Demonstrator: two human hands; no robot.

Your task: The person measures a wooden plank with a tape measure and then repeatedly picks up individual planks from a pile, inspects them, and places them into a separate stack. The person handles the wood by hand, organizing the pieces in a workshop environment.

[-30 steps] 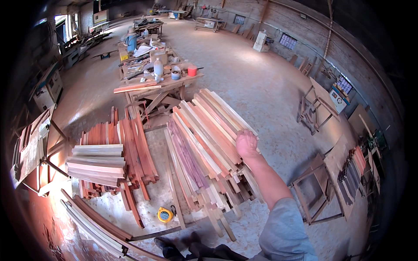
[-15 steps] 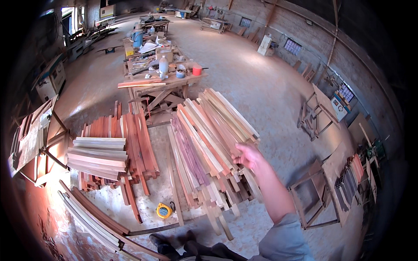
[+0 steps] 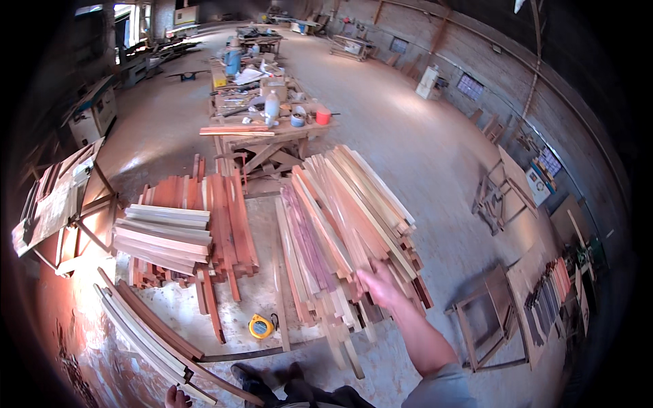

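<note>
Down on the concrete floor [image 3: 435, 156] of a large workshop, the right hand [image 3: 378, 285] reaches out over the near end of a big stack of long wooden boards [image 3: 347, 217], resting on or just above the board ends; its fingers [image 3: 363, 279] look loosely spread and slightly curled, but motion blur makes it impossible to tell whether they actually grip a board. That stack lies slanted, running away from the person toward the upper middle of the view, with pale, tan and a few purplish boards fanned side by side. The left hand [image 3: 178, 397] shows only as a small part at the bottom edge, near a bundle of long thin strips [image 3: 153, 336] lying diagonally; what its fingers do cannot be told. A yellow tape measure [image 3: 260, 327] sits on the floor between the big stack and a second pile of reddish boards [image 3: 221, 224], which carries a cross-laid layer of pale short planks [image 3: 163, 234] on its left side. Beyond both piles stands a cluttered workbench [image 3: 265, 126] with a white bottle [image 3: 272, 105], a roll of tape [image 3: 297, 120] and a red cup [image 3: 322, 116]. To the right, wooden frames [image 3: 486, 319] lie on the floor well apart from the stack.
</note>
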